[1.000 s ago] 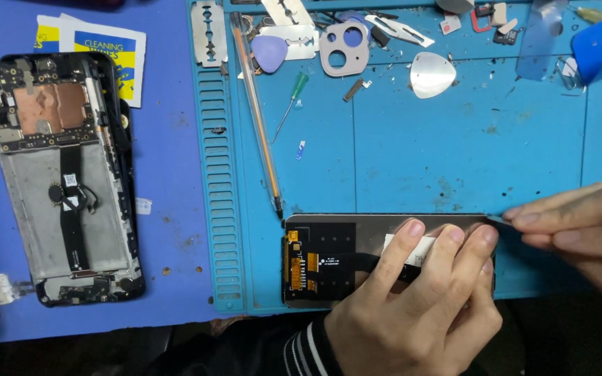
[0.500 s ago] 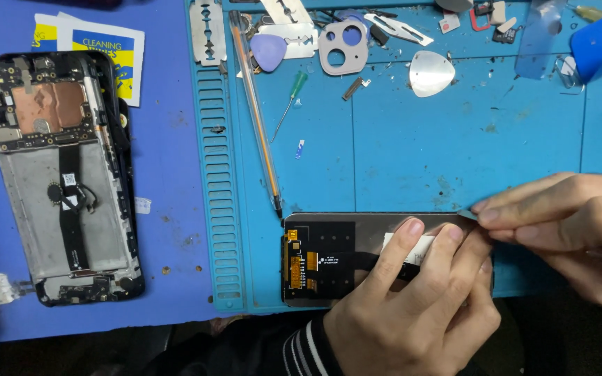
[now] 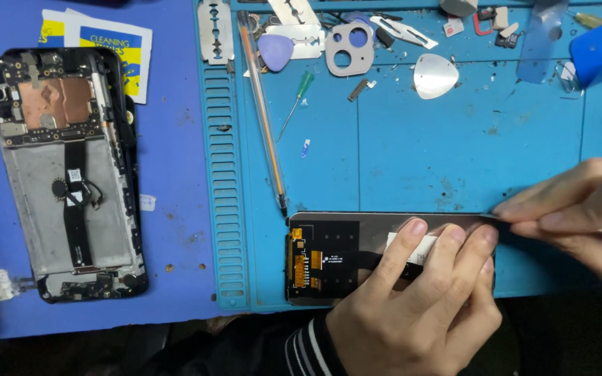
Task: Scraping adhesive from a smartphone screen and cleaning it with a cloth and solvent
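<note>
On the blue work mat (image 3: 412,174), near its front edge, a detached phone display panel (image 3: 336,257) lies flat with its dark back side up, orange flex connectors showing at its left end. Left hand (image 3: 419,306): laid palm-down over the right half of the panel, fingers (image 3: 402,244) extended and pressed on its surface, pinning it to the mat; nothing is grasped. Right hand (image 3: 580,209): enters from the right, thumb and fingers pinched closed on a thin flat tool (image 3: 506,221) whose tip meets the upper right edge of the panel; the tool's type cannot be determined. Beyond the panel, a slim orange-tipped pen-like tool (image 3: 263,111) lies lengthwise on the mat, its point just beside the panel's upper left corner. A grey camera bezel (image 3: 348,50), a white triangular pick (image 3: 435,75) and razor blades (image 3: 215,31) lie at the far edge. Well apart to the left, an opened phone chassis (image 3: 64,174) rests with its internals exposed.
</note>
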